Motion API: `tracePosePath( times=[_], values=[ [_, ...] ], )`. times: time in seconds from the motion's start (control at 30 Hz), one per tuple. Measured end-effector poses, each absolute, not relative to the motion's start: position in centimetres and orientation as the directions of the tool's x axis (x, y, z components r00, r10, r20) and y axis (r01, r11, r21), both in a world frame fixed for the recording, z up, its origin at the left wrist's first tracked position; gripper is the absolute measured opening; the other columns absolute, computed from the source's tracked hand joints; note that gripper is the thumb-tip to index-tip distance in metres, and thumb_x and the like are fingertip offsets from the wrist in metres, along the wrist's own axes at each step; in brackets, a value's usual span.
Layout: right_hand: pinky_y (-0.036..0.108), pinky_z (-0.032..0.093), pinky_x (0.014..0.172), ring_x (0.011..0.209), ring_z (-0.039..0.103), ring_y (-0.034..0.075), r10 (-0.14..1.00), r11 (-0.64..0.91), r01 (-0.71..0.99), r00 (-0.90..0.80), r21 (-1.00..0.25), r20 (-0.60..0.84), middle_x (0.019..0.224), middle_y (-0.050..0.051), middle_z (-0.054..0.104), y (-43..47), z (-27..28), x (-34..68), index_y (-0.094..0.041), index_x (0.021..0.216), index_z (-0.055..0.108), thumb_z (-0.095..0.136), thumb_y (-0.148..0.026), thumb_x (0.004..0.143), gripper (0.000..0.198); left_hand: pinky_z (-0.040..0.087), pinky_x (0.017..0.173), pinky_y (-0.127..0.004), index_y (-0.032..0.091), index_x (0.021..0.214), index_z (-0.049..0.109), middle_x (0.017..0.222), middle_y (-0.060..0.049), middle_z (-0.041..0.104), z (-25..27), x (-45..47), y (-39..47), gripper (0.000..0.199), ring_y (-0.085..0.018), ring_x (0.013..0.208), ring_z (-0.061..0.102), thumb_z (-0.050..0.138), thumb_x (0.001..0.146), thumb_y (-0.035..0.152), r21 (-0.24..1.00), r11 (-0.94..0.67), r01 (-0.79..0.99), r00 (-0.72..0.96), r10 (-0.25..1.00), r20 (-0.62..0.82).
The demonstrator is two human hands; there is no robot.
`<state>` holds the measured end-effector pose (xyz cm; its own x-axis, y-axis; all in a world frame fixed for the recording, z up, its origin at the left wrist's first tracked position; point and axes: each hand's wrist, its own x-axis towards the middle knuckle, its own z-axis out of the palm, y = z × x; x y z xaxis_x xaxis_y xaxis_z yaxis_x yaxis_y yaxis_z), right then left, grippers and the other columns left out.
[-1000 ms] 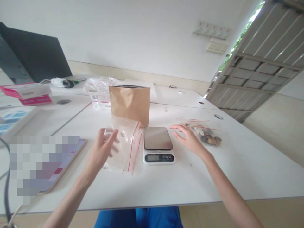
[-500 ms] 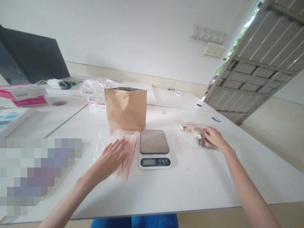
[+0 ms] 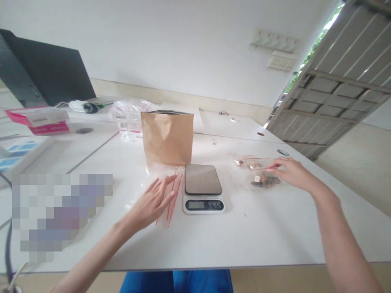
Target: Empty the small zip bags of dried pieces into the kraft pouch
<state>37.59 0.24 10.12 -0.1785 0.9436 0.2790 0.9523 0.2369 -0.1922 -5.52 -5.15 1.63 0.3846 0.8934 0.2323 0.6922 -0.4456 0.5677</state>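
My left hand (image 3: pixel 154 203) lies with fingers spread over a pile of clear zip bags (image 3: pixel 171 207) with red seal strips. My right hand (image 3: pixel 288 171) pinches the red-edged top of a clear zip bag (image 3: pixel 265 180) holding dark and pale dried pieces, too blurred to name. Just behind it is another filled zip bag (image 3: pixel 246 163) with light brown pieces. Between my hands stands a white kitchen scale (image 3: pixel 203 179) with a bare metal plate; its display shows no readable figure. A brown kraft paper pouch (image 3: pixel 167 138) stands upright, its top open, behind the zip bags.
Plastic-wrapped packs (image 3: pixel 130 118) sit behind the pouch to the left. Pink and white boxes (image 3: pixel 45 122) and a black monitor (image 3: pixel 58 71) are farther left. A blurred-out patch (image 3: pixel 61 215) covers the near left. Cables hang at the left edge.
My right hand has shifted from resting over the filled zip bag to pinching its top edge, wrist higher. My left hand stays on the zip bags. The view has shifted slightly.
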Motion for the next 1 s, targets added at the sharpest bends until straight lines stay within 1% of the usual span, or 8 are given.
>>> tracePosePath(
  times=[0.07, 0.13, 0.27, 0.43, 0.63, 0.73, 0.87, 1.0],
  values=[
    [0.037, 0.046, 0.067, 0.075, 0.061, 0.024, 0.931, 0.304, 0.919, -0.231, -0.249, 0.284, 0.08, 0.007, 0.067, -0.8, 13.0, 34.0, -0.023, 0.074, 0.062, 0.052, -0.046, 0.082, 0.026, 0.023, 0.113, -0.044, 0.02, 0.132, 0.044, 0.138, -0.01, 0.052, 2.7, -5.2, -5.2, 0.045, -0.025, 0.129, 0.045, 0.037, 0.092, 0.039, 0.627, -0.437, 0.644, 0.369, 0.896, 0.246],
    [0.031, 0.044, 0.061, 0.069, 0.059, 0.019, 0.919, 0.347, 0.888, -0.259, -0.301, 0.296, 0.076, 0.004, 0.064, -1.7, 15.6, 29.7, -0.021, 0.079, 0.06, 0.054, -0.047, 0.084, 0.027, 0.033, 0.105, -0.039, 0.022, 0.123, 0.053, 0.129, -0.009, 0.059, 4.4, -4.6, -5.6, 0.038, -0.026, 0.121, 0.051, 0.042, 0.091, 0.038, 0.7, -0.427, 0.572, 0.264, 0.904, 0.336],
    [0.025, 0.039, 0.055, 0.058, 0.05, 0.012, 0.826, 0.541, 0.776, -0.418, -0.324, 0.379, 0.069, -0.001, 0.058, -2.6, 18.6, 21.4, -0.02, 0.083, 0.055, 0.053, -0.042, 0.088, 0.023, 0.042, 0.081, -0.025, 0.02, 0.089, 0.067, 0.087, -0.005, 0.068, 9.1, -2.1, -6.9, 0.015, -0.019, 0.084, 0.061, 0.056, 0.086, 0.029, 0.814, -0.551, 0.184, 0.127, 0.835, 0.536],
    [0.023, 0.036, 0.053, 0.055, 0.046, 0.011, 0.761, 0.648, 0.552, -0.485, -0.524, 0.431, 0.062, -0.004, 0.049, -2.2, 18.7, 15.3, -0.021, 0.079, 0.047, 0.047, -0.04, 0.093, 0.024, 0.038, 0.063, -0.02, 0.019, 0.078, 0.064, 0.069, 0.0, 0.063, 13.1, 1.0, -6.0, 0.015, -0.012, 0.064, 0.055, 0.058, 0.086, 0.03, 0.903, -0.404, -0.145, 0.051, 0.909, 0.415],
    [0.024, 0.042, 0.057, 0.055, 0.047, 0.01, 0.729, 0.677, 0.283, -0.381, -0.679, 0.568, 0.061, -0.004, 0.042, 0.0, 18.0, 13.8, -0.021, 0.071, 0.04, 0.036, -0.054, 0.095, 0.04, 0.039, 0.057, -0.02, 0.017, 0.074, 0.059, 0.062, 0.002, 0.058, 15.6, 1.3, -2.3, 0.028, -0.011, 0.057, 0.055, 0.051, 0.09, 0.038, 0.907, -0.408, -0.106, 0.053, 0.908, 0.415],
    [0.025, 0.045, 0.059, 0.056, 0.049, 0.011, 0.725, 0.649, 0.168, -0.43, -0.742, 0.538, 0.062, -0.003, 0.045, 0.7, 18.0, 14.0, -0.021, 0.073, 0.042, 0.028, -0.055, 0.096, 0.043, 0.043, 0.062, -0.021, 0.015, 0.074, 0.06, 0.065, -0.001, 0.059, 16.8, 1.1, -1.1, 0.029, -0.013, 0.063, 0.058, 0.051, 0.089, 0.038, 0.931, -0.352, -0.097, 0.066, 0.931, 0.359],
    [0.023, 0.046, 0.06, 0.063, 0.052, 0.011, 0.752, 0.624, 0.226, -0.433, -0.748, 0.497, 0.069, -0.003, 0.049, 1.1, 17.6, 14.6, -0.023, 0.086, 0.047, 0.04, -0.053, 0.094, 0.032, 0.045, 0.068, -0.023, 0.013, 0.075, 0.061, 0.066, -0.002, 0.058, 17.0, 1.2, 0.1, 0.023, -0.016, 0.07, 0.06, 0.054, 0.086, 0.031, 0.95, -0.265, -0.164, 0.082, 0.956, 0.28],
    [0.022, 0.043, 0.058, 0.061, 0.049, 0.01, 0.758, 0.622, 0.285, -0.453, -0.73, 0.469, 0.067, -0.004, 0.047, 1.6, 17.3, 15.0, -0.022, 0.081, 0.046, 0.042, -0.051, 0.093, 0.032, 0.046, 0.067, -0.023, 0.012, 0.073, 0.061, 0.065, -0.001, 0.058, 16.5, 1.2, 0.7, 0.021, -0.015, 0.07, 0.062, 0.053, 0.086, 0.027, 0.954, -0.213, -0.209, 0.117, 0.963, 0.241]
  ],
)
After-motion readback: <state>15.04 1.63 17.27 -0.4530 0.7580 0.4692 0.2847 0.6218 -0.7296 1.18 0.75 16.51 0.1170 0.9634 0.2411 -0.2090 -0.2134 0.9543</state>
